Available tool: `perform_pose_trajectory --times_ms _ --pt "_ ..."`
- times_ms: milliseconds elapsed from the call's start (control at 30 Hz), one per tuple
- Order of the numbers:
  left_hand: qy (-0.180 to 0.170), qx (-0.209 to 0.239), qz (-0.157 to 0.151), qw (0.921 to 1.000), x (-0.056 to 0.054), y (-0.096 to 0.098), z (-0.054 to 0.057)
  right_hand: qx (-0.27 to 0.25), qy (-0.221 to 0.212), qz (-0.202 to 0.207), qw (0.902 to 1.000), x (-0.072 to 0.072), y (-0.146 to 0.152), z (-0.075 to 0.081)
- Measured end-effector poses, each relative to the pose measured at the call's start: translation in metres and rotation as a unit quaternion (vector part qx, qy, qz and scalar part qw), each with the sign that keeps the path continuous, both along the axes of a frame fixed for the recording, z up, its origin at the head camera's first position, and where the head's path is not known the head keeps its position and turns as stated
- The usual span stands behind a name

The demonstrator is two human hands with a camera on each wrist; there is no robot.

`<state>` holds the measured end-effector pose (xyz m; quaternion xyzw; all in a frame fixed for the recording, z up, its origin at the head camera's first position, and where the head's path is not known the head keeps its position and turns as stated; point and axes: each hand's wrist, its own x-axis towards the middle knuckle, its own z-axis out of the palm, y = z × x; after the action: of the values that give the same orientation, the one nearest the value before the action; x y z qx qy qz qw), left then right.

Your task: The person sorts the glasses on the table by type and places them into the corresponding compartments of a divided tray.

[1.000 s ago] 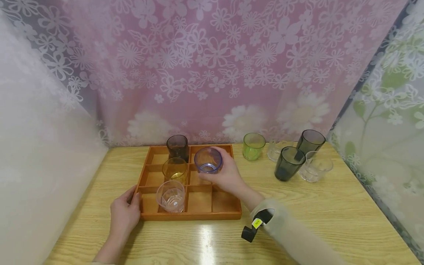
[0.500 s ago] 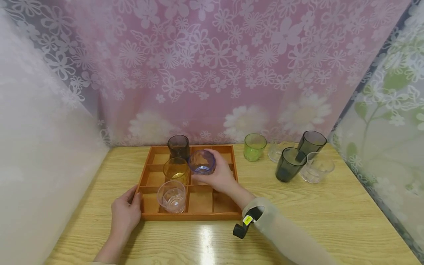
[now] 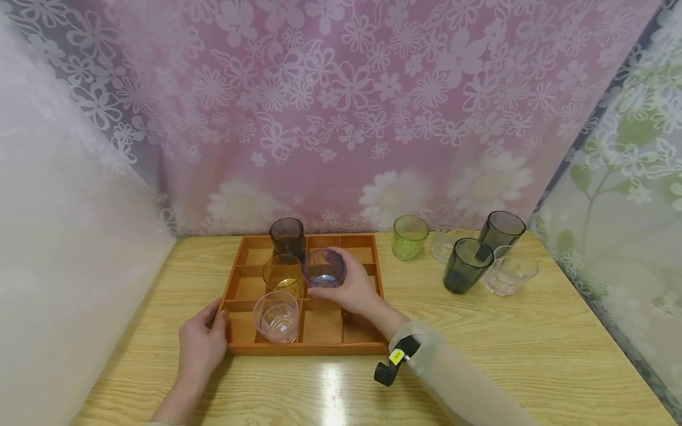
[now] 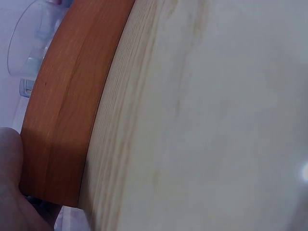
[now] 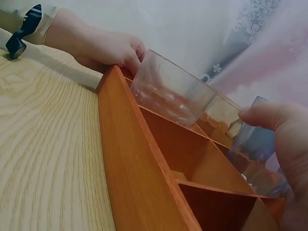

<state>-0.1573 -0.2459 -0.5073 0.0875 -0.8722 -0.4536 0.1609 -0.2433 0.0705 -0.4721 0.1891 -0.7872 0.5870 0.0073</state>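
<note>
My right hand (image 3: 354, 287) holds a clear blue glass (image 3: 322, 269) in the middle row of a wooden compartment tray (image 3: 309, 350). In the right wrist view the thumb lies against the upper side of the blue glass (image 5: 255, 149), low in its compartment; whether it touches the bottom I cannot tell. My left hand (image 3: 201, 342) grips the tray's left side near the front corner, thumb over the rim. An amber glass (image 3: 282, 275) stands left of the blue one. A clear glass (image 3: 275, 316) sits in the front row, a dark grey glass (image 3: 288, 236) in the back row.
On the table (image 3: 426, 313) right of the tray stand a green glass (image 3: 409, 238), two smoky dark glasses, the nearer one (image 3: 466, 266) in front, and two clear ones, one (image 3: 511, 271) at the far right. A floral curtain (image 3: 341, 118) hangs behind.
My right hand has brought the blue glass left, beside the amber glass, then lower and slightly toward me. The left hand stays on the tray.
</note>
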Motion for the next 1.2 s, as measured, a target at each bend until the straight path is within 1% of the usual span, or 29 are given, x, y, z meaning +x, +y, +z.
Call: perform_pose_trajectory --times_ms 200,300,733,833,1000,1200 --pt "0.002 0.003 0.000 1.0000 -0.001 -0.001 -0.001 0.047 0.013 0.002 0.9988 -0.004 0.002 -0.004" --pt "0.003 0.002 0.001 1.0000 -0.001 0.000 -0.001 0.069 0.014 0.004 0.9975 -0.005 0.003 -0.003" --pt "-0.008 0.006 -0.003 0.9999 0.001 0.001 0.002 0.096 -0.005 0.001 0.9953 -0.003 0.006 0.007" --pt "-0.006 0.007 -0.002 1.0000 0.001 0.001 0.001 0.093 -0.013 0.002 0.9956 -0.002 0.009 0.009" --pt "-0.001 0.011 -0.003 0.9999 0.001 0.001 0.000 0.073 -0.028 0.011 0.9969 -0.002 0.013 0.011" --pt "-0.004 0.011 -0.005 0.9999 0.002 0.002 0.002 0.061 -0.031 0.013 0.9976 0.006 0.022 0.020"
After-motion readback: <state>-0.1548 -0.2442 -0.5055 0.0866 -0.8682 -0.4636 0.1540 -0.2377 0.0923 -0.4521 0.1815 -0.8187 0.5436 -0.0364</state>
